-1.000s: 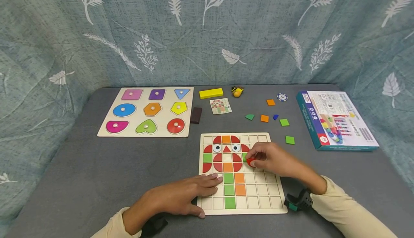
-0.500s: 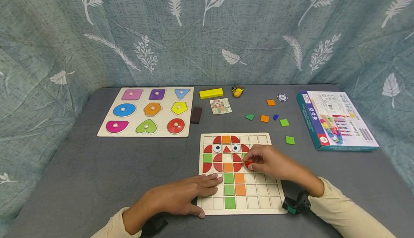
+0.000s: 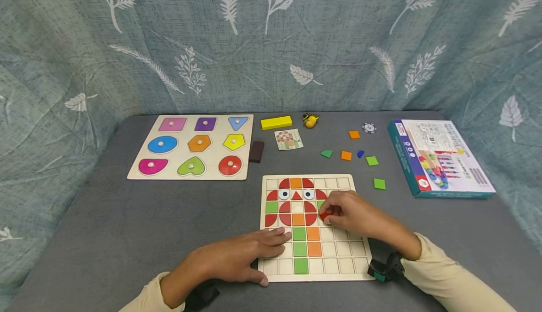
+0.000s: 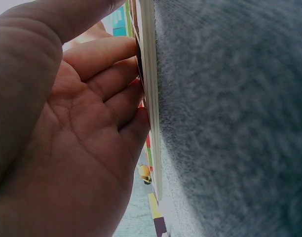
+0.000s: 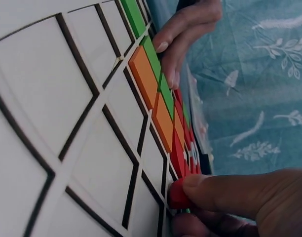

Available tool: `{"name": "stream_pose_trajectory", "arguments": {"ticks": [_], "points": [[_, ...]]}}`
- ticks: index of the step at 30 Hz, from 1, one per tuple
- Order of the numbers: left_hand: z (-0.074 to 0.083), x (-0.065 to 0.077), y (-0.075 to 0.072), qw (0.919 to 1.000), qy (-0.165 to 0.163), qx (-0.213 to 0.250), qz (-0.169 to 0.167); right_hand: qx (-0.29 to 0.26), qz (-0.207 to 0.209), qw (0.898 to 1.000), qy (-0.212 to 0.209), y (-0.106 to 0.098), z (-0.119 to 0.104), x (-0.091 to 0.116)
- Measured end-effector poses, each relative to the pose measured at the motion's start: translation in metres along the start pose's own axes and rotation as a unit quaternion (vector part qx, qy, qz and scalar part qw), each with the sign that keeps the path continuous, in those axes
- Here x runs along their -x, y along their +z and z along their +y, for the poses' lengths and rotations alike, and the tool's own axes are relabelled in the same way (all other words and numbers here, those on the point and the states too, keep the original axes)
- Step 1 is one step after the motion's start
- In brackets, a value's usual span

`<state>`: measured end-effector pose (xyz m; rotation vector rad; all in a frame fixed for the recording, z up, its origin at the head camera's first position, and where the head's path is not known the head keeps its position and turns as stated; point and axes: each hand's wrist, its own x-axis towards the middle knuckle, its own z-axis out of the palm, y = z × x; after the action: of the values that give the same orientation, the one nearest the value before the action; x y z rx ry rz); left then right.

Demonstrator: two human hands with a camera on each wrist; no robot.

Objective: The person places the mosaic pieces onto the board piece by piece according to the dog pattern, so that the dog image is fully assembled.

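Note:
A wooden grid board [image 3: 347,266] holds red, green and orange tiles and two eye tiles that form a face-like pattern. My right hand [image 3: 355,214] pinches a red tile [image 5: 177,195] between thumb and fingers, at a cell right of the pattern, just below a partly covered green tile [image 3: 321,204]. The held tile's exact shape is hidden by the fingers. At the board's left side my left hand [image 3: 243,253] rests with straight fingers on the surface, its thumb by the near left corner. In the left wrist view, its fingertips touch the board's edge [image 4: 152,98].
Behind the board lie a pattern card [image 3: 289,140], a yellow block [image 3: 276,123], a dark brown block [image 3: 256,152] and a bee figure [image 3: 311,120]. Several loose tiles [image 3: 346,155] and a chip [image 3: 369,127] lie further right. A shape puzzle [image 3: 216,161] is left, a box [image 3: 442,159] right.
My right hand has shifted slightly left with the red tile, bringing it lower and closer to the pattern. The left hand has stayed still.

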<state>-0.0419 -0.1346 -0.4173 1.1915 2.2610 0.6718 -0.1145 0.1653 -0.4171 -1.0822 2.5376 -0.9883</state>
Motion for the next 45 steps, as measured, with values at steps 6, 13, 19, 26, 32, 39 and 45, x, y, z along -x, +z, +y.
{"name": "stream_pose_trajectory", "arguments": {"ticks": [6,13,19,26,32,39,45], "points": [[0.0001,-0.0004,-0.0004,1.0,-0.003,0.002,-0.002,0.021,0.004,1.0,0.006,0.0009,-0.0022,-0.0003],[0.0002,0.0002,-0.0003,1.0,-0.003,0.002,-0.003,0.063,0.015,0.998,0.009,0.0013,-0.0029,-0.0004],[-0.0003,-0.0001,-0.0001,1.0,-0.002,0.001,-0.002,0.076,0.015,0.997,0.017,0.0013,-0.0035,0.0004],[-0.0007,0.0005,-0.0009,1.0,-0.005,0.002,-0.002,0.073,0.026,0.997,0.015,0.002,-0.0032,0.0006],[-0.0008,0.0,-0.0006,1.0,-0.001,-0.003,0.001,0.077,0.034,0.996,0.016,0.0031,-0.0038,0.001],[-0.0006,-0.0006,0.0002,1.0,0.0,-0.002,0.001,0.083,0.033,0.996,0.021,0.0046,-0.0038,0.0025],[-0.0003,-0.0012,0.0008,1.0,-0.004,-0.001,0.002,0.081,0.036,0.996,0.014,0.0036,-0.0024,0.0034]]}}
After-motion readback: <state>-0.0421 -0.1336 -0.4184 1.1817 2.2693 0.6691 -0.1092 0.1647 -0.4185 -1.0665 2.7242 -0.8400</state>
